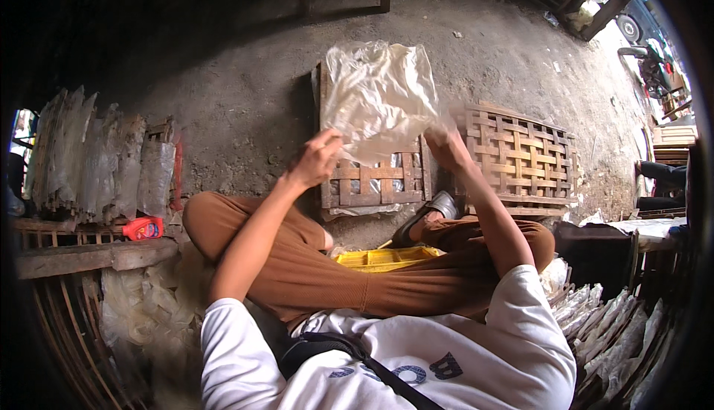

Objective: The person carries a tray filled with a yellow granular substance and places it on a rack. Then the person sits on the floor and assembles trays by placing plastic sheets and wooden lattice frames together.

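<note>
A thin, crinkled, see-through plastic sheet (379,90) spreads over a woven wooden slat rack (372,191) in front of me. My left hand (321,159) pinches the sheet's near left corner, its fingers closed. At the near right corner my right hand (446,146) also grips the sheet, though its fingers are partly blurred. The sheet's near edge hangs loosely between both hands, and the rack's lattice shows below it. More plastic shows through the rack's gaps and along its near edge.
Another woven wooden rack (520,157) lies to the right. Plastic-covered racks (97,157) stand upright at left, near a red packet (143,228). A yellow plastic crate (387,259) sits between my legs. More plastic-wrapped racks (610,336) fill the lower right.
</note>
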### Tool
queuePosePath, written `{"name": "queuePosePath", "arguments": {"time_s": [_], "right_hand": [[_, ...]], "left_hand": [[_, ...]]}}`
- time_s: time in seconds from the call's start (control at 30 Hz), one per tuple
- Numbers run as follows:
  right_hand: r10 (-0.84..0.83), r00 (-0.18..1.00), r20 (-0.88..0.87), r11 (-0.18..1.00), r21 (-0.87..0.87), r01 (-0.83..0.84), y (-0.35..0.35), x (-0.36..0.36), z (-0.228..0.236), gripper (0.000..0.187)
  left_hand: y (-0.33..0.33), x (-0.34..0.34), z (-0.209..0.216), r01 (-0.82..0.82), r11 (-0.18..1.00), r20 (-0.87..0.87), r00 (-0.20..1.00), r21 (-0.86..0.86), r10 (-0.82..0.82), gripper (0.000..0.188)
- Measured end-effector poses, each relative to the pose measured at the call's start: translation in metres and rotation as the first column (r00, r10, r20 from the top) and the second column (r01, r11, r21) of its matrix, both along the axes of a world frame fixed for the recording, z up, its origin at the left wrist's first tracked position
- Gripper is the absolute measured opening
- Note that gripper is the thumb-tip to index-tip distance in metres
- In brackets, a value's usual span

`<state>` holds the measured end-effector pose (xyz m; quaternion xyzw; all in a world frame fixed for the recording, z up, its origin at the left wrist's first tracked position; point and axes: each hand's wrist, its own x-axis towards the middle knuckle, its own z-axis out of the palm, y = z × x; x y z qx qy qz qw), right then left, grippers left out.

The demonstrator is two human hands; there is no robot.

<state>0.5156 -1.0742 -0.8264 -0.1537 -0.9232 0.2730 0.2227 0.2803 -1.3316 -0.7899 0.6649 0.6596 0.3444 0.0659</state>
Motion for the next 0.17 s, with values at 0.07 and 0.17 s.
{"name": "queuePosePath", "arguments": {"time_s": [0.07,0.17], "right_hand": [[0.042,0.999,0.028,0.999,-0.032,-0.041,-0.018,0.0,-0.015,0.023],[0.135,0.968,0.21,0.987,-0.115,-0.112,-0.01,0.012,-0.06,0.035]], "left_hand": [[-0.014,0.01,-0.015,-0.032,0.986,-0.047,0.999,-0.162,0.025,0.016],[-0.038,0.009,-0.059,-0.076,0.87,-0.028,0.997,-0.487,0.071,0.03]]}}
